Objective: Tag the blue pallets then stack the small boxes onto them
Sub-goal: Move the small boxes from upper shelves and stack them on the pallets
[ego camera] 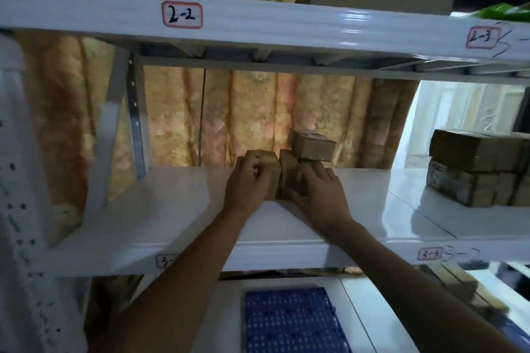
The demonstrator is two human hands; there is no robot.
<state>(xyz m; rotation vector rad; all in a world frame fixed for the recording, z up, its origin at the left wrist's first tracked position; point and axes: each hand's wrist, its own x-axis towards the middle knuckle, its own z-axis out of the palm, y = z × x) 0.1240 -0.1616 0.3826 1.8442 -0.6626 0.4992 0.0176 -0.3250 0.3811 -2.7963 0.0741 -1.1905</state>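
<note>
**Shelf 3 pick: small boxes at mid-frame, pallet below**

Across the whole frame: one white shelving rack [286, 28], three levels visible, front edges marked with four red-bordered labels; "2-2" [182, 15], "2-3" and "3-3" are readable, the fourth is hidden behind a forearm.

Lower centre: one blue pallet [295, 321] lying flat on the lowest level, grid top bare, no tag visible; it seems placed directly under the pick point for a short carry.

Right edge, middle shelf [160, 218]: one stack of larger brown cartons [476, 169], count uncertain, well apart from the hands.

Centre, middle shelf: small brown boxes [314, 145] in a cluster, at least three visible, one resting on top at the back.

Hands, two:
- left hand [249, 183], fingers curled round the left-side box, gripping it;
- right hand [318, 192], fingers spread fairly wide over the adjoining box, thumb at its near face.

Judgement: both hands are gathering boxes together for transfer down to the pallet.
</note>
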